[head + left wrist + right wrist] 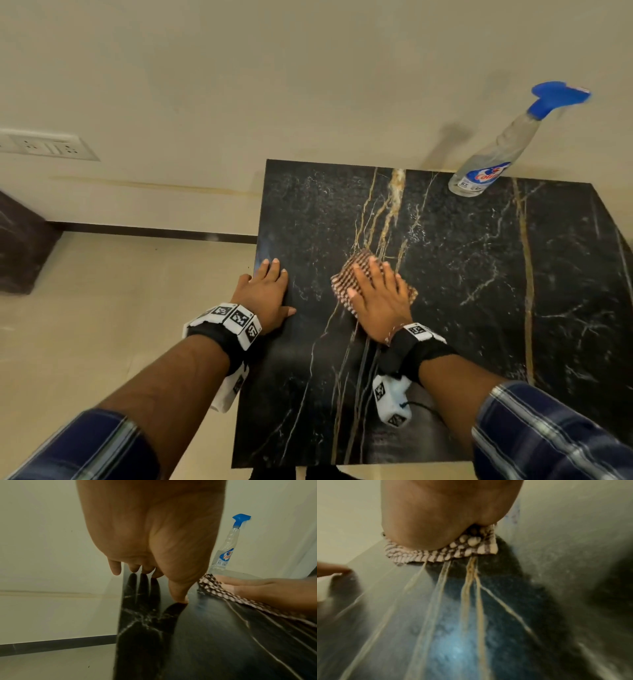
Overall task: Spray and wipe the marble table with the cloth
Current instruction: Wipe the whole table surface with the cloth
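Marble table (479,291) mid-wipe: cloth (359,270) flat under the right hand (380,301), spray bottle (493,161) near the far edge.

The right hand lies with fingers spread and straight over the checked cloth, pressing it onto the dark top left of centre; it is not pinching or bunching the fabric. The left hand (267,294) rests flat and relaxed on the table's left edge, holding nothing. The bottle stands upright near the back edge, well apart from both hands. A long outward sweep could, I judge, knock it over or off the table. With only palm pressure, the cloth may also slip or fold underhand, leaving streaks, and the far right side could go unwiped.
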